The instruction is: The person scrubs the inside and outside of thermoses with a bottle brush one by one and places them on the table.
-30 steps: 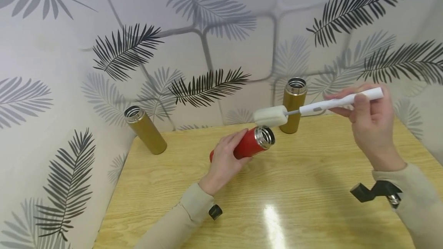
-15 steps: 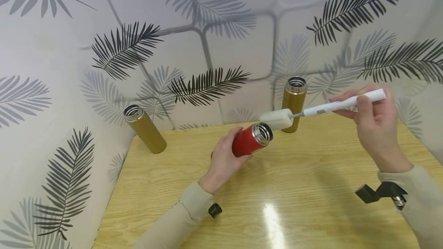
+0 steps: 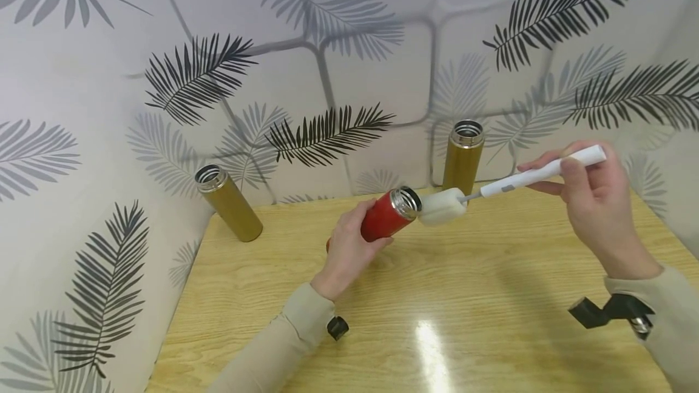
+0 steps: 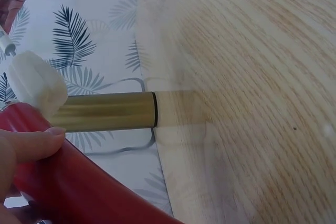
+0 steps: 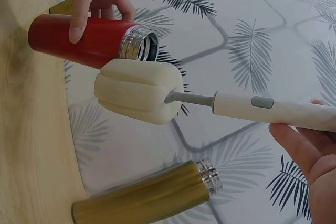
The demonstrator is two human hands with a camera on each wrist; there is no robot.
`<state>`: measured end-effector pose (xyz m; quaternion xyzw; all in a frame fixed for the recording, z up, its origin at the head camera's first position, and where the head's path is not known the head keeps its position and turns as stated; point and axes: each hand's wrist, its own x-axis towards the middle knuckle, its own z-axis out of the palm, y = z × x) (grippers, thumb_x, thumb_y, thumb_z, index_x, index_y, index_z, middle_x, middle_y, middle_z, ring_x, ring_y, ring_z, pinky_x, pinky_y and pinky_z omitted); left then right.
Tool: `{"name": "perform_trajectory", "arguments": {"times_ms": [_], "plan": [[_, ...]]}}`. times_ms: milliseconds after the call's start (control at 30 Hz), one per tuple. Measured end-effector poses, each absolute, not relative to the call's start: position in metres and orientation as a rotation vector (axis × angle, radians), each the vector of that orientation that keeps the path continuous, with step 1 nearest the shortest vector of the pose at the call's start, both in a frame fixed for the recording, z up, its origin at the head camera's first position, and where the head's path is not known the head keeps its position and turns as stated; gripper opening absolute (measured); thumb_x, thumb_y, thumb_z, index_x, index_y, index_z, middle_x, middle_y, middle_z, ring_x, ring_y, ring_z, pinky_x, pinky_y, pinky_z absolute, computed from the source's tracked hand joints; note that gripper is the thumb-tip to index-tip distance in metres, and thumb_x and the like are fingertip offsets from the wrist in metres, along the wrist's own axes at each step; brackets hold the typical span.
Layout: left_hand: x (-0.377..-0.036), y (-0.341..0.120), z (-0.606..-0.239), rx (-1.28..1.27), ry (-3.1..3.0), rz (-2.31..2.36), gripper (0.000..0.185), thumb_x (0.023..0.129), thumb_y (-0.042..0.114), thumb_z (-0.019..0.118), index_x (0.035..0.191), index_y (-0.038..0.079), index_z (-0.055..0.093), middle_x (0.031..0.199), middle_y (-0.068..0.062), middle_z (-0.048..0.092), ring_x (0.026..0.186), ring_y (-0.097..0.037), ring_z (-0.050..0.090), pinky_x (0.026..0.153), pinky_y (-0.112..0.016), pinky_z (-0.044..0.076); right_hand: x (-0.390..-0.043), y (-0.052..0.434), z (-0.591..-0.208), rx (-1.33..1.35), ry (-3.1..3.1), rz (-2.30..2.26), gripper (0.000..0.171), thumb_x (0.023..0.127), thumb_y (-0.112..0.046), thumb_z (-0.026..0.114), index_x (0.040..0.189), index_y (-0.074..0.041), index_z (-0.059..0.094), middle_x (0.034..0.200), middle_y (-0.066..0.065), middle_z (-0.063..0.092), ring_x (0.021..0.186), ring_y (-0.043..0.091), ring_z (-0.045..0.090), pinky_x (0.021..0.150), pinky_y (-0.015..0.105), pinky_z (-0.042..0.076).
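Note:
My left hand (image 3: 349, 247) grips a red vacuum flask (image 3: 382, 220) round its body. The lidless flask leans, with its steel mouth up and to the right. In my right hand (image 3: 592, 199) is the white handle of a sponge bottle brush (image 3: 530, 178), pinched between thumb and fingers. The brush's cream sponge head (image 3: 442, 206) lies just right of the flask's mouth, outside it. From the right wrist, the sponge head (image 5: 136, 90) overlaps the red flask's (image 5: 84, 40) rim; whether they touch I cannot tell. The left wrist view shows the sponge (image 4: 39, 82) by the flask's top end.
Two gold flasks without lids stand at the back of the wooden table (image 3: 464, 320): one gold flask (image 3: 461, 162) right behind the sponge head, the other gold flask (image 3: 232, 211) at the left corner. A leaf-patterned wall (image 3: 327, 77) rises directly behind the table.
The sponge head has come down from above the red flask's mouth to its right side. The flask has shifted slightly left, its mouth a little higher. Both gold flasks stay put.

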<state>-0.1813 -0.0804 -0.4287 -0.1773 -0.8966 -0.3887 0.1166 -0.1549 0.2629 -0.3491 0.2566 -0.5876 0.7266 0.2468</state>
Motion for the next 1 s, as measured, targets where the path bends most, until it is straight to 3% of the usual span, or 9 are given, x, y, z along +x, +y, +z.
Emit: {"name": "perform_trajectory", "arguments": {"times_ms": [333, 533, 1000], "plan": [[-0.183, -0.080, -0.429, -0.501, -2.647, -1.118, 0.073, 0.082, 0.015, 0.090, 0.146, 0.009, 0.055, 0.138, -0.012, 0.065, 0.124, -0.035, 0.061, 0.103, -0.054, 0.051, -0.155, 0.264, -0.345, 0.903, -1.443, 2.131, 0.012, 0.107, 0.012, 0.034, 0.111, 0.013, 0.045, 0.104, 0.026, 0.067, 0.102, 0.034, 0.074, 0.086, 0.039, 0.061], [-0.180, -0.078, -0.429, -0.539, -2.676, -1.083, 0.071, 0.083, 0.017, 0.089, 0.145, 0.009, 0.056, 0.138, -0.012, 0.066, 0.122, -0.035, 0.061, 0.102, -0.053, 0.051, -0.158, 0.257, -0.342, 1.071, -1.240, 2.264, 0.011, 0.108, 0.011, 0.036, 0.109, 0.018, 0.043, 0.107, 0.033, 0.066, 0.106, 0.041, 0.071, 0.089, 0.045, 0.059], [-0.173, -0.069, -0.430, -0.681, -2.662, -0.992, 0.070, 0.081, 0.018, 0.092, 0.141, 0.010, 0.059, 0.132, -0.010, 0.069, 0.119, -0.033, 0.064, 0.097, -0.052, 0.053, -0.160, 0.242, -0.335, 1.006, -1.173, 2.221, 0.015, 0.107, 0.003, 0.046, 0.113, 0.017, 0.044, 0.111, 0.032, 0.063, 0.110, 0.043, 0.069, 0.092, 0.045, 0.059]]}}
